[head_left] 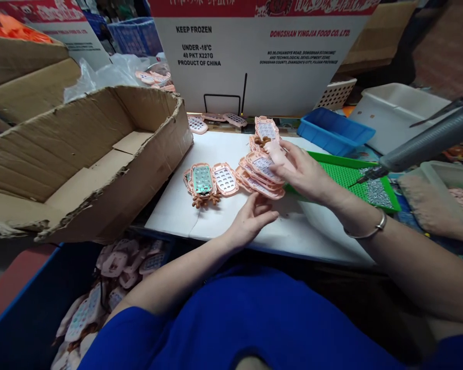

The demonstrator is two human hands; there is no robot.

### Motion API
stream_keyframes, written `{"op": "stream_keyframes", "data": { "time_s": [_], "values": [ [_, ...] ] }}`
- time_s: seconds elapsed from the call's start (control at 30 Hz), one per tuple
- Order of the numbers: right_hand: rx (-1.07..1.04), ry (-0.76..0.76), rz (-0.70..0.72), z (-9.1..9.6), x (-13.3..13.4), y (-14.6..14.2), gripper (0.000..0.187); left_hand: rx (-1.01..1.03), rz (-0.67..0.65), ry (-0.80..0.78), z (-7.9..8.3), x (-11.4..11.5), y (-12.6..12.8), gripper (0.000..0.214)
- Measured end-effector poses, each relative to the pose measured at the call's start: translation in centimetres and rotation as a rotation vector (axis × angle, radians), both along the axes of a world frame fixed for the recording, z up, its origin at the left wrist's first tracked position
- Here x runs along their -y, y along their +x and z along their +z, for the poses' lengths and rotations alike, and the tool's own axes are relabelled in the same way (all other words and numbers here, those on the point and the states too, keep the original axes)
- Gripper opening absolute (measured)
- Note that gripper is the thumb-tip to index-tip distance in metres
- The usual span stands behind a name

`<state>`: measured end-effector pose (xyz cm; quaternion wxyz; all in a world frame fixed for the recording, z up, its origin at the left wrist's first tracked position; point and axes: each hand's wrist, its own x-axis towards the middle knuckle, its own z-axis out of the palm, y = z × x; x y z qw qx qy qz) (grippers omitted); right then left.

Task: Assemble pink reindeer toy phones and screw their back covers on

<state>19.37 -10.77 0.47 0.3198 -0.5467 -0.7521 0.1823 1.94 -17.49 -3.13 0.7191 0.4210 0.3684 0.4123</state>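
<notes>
Right hand (305, 172) pinches a pink shell (278, 154) at the stack (259, 180), presumably piled for reach; left hand (250, 220), loosely curled, empty, by the tabletop (216, 222)'s near edge.

1. White tabletop (227, 146): brightly lit; light source out of frame.
2. Space beneath (332, 298): deep shadow.
3. Carton lettering (199, 55): legible; upper-right background (447, 41) dim and soft.
4. Cardboard box (139, 187), left edge: wide-angle stretching.
</notes>
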Motion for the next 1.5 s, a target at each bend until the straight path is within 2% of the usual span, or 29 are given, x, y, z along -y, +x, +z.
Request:
{"op": "stream_keyframes", "data": {
  "time_s": [0.2, 0.43, 0.57, 0.77, 0.93, 1.07, 1.2, 1.33, 1.5],
  "values": [
    [0.220, 0.019, 0.032, 0.3, -0.1, -1.0, 0.074, -0.036, 0.021, -0.065, -0.3, 0.5, 0.0, 0.066],
    [0.146, 0.065, 0.242, 0.3, -2.3, 0.4, 0.065, -0.023, 0.051, -0.098, -0.5, 0.6, -0.6, 0.057],
    [0.179, 0.050, 0.316, 0.2, -3.3, 0.4, 0.064, -0.025, 0.045, -0.087, -0.5, 0.6, -0.7, 0.051],
    [0.163, 0.003, 0.298, 0.1, -3.4, -0.2, 0.069, -0.010, 0.020, -0.100, -0.3, 0.8, -0.8, 0.047],
    [0.180, 0.032, 0.236, 0.7, -3.1, -0.4, 0.059, 0.004, 0.044, -0.103, -0.1, 1.1, -0.8, 0.046],
    [0.025, 0.041, 0.213, 2.3, -0.6, -0.1, 0.065, 0.035, 0.071, -0.067, 0.5, 1.1, -1.3, 0.049],
    [-0.170, -0.146, 0.343, 3.0, 4.1, -0.1, 0.070, 0.158, 0.072, 0.061, 1.2, 0.8, -1.5, 0.069],
    [-0.209, -0.185, 0.384, 1.5, 7.6, 0.1, 0.069, 0.186, 0.067, 0.055, 0.8, 1.2, -0.9, 0.065],
    [-0.212, -0.185, 0.347, -0.5, 8.9, 1.1, 0.074, 0.168, 0.068, 0.000, -0.2, 2.1, 0.2, 0.058]
  ]
}}
